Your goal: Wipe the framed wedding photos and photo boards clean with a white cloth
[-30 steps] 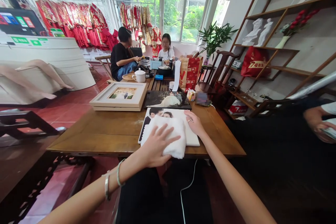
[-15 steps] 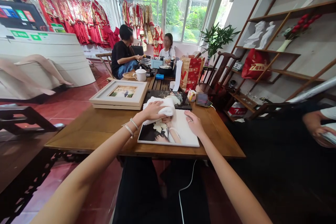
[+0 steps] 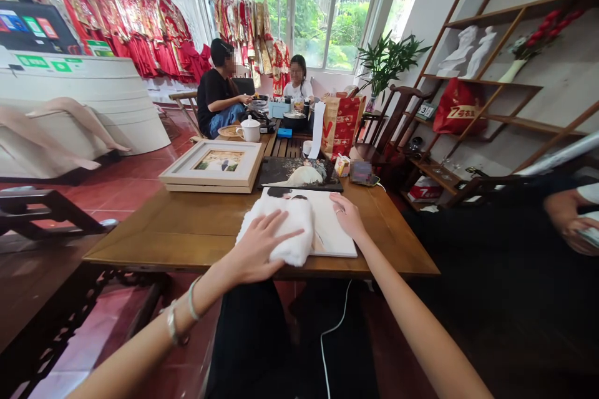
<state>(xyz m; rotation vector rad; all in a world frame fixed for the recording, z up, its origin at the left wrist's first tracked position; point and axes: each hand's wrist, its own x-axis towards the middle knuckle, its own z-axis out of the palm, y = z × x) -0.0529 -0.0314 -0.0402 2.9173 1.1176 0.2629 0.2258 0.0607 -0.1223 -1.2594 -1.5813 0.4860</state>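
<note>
A folded white towel (image 3: pixel 292 237) covers the left and middle part of a photo panel (image 3: pixel 334 243) lying on the wooden table. My left hand (image 3: pixel 262 246) rests flat on top of the towel, palm down with its fingers spread. At the panel's right side, my right hand (image 3: pixel 347 215) lies with fingers stretched out over the white edge, a ring on one finger. Most of the printed picture is hidden under the towel; a dark patch shows at its far edge.
Behind the panel lies a dark photo board (image 3: pixel 302 173). Stacked light-wood picture frames (image 3: pixel 210 165) stand to the left. A phone (image 3: pixel 364 173), a small box (image 3: pixel 342 166) and a paper bag (image 3: pixel 341 128) sit to the right. Two people sit at the far table; another person's hands (image 3: pixel 568 218) show at right.
My left hand has pulled the towel toward me, from the panel's far part down to its near edge. My right hand stays in place on the right side.
</note>
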